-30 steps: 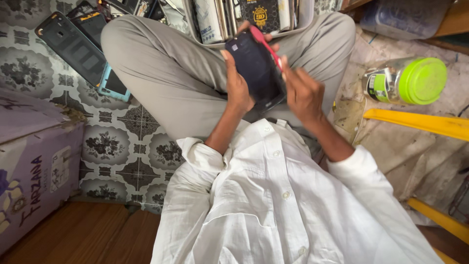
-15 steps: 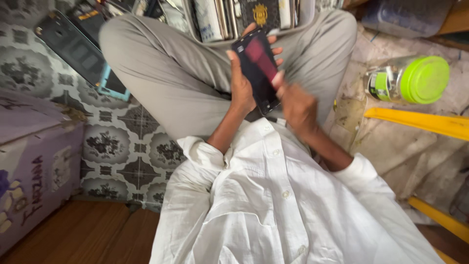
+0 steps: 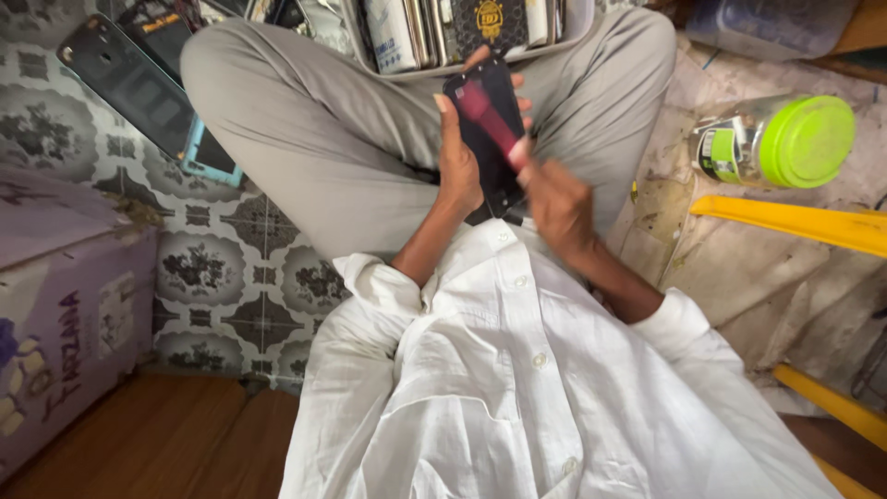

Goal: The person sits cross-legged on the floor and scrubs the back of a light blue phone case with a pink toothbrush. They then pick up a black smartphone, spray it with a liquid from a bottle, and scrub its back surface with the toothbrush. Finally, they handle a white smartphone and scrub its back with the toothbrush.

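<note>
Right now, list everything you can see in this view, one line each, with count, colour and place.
phone panel: one, black, held upright over the lap
stick tool: one, red-pink, blurred, laid across the panel
tray: one, pale, on the legs, packed with upright phone parts
phone backs: several, dark, one with a light blue edge, on the patterned floor at upper left
jar: one, clear with a green lid, lying on its side at right
cardboard box: one, purple-toned, at left
yellow bars: two, at right
left hand: grips the panel's edge
right hand: grips the stick tool
</note>
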